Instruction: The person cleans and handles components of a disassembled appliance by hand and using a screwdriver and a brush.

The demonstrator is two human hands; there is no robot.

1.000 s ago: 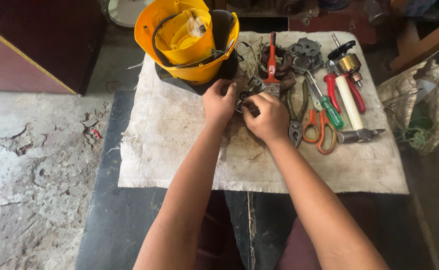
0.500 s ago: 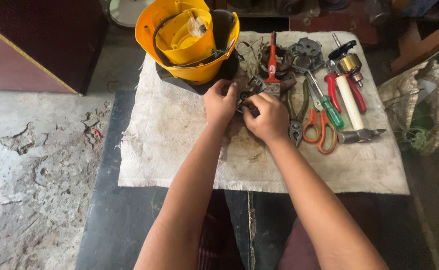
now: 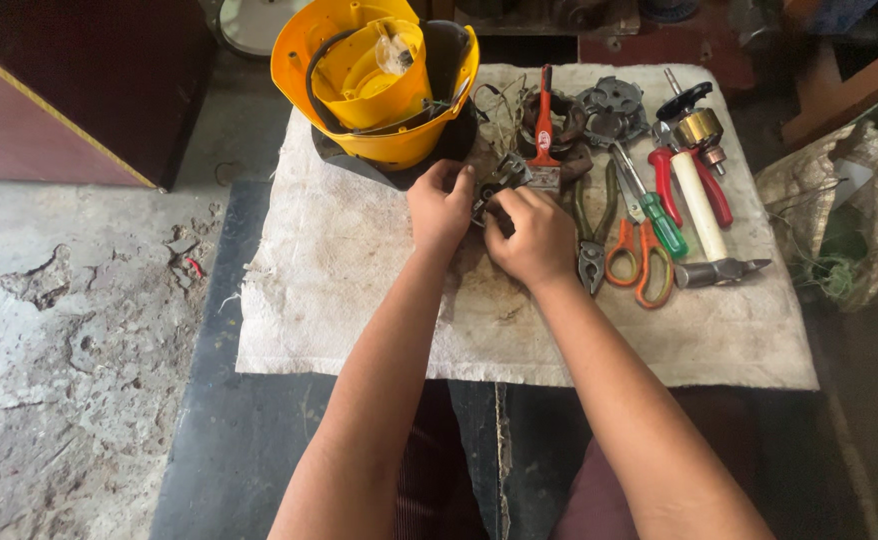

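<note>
both hands meet on one small dark metal part (image 3: 489, 192), left hand (image 3: 439, 205) pinching its near-left edge, right hand (image 3: 531, 235) closed over its right side, likely steadying it to work it. just behind the grip sits one yellow housing (image 3: 374, 80); right of it lie one orange-handled scissors (image 3: 639, 250), one green screwdriver (image 3: 654, 215), one hammer (image 3: 704, 215).
</note>
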